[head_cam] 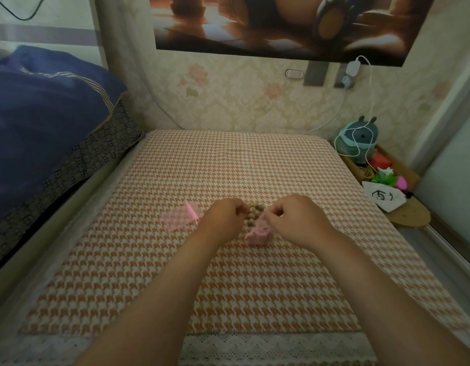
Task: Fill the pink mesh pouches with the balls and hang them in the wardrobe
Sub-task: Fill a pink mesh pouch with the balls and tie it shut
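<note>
Several small brown balls (255, 213) lie in a cluster on the houndstooth cloth (228, 281), between my two hands. My right hand (294, 220) pinches the top of a pink mesh pouch (259, 233) that stands just below the balls. My left hand (224, 216) is closed at the left edge of the cluster, its fingertips on the balls; whether it grips one I cannot tell. A second pink mesh pouch (181, 216) lies flat to the left of my left hand.
A bed with a blue quilt (44, 114) runs along the left. At the right, a wooden shelf (408, 215) carries a teal plush toy (358, 141), a white drawstring bag (384, 198) and small coloured items. A white cable (371, 101) hangs from the wall socket.
</note>
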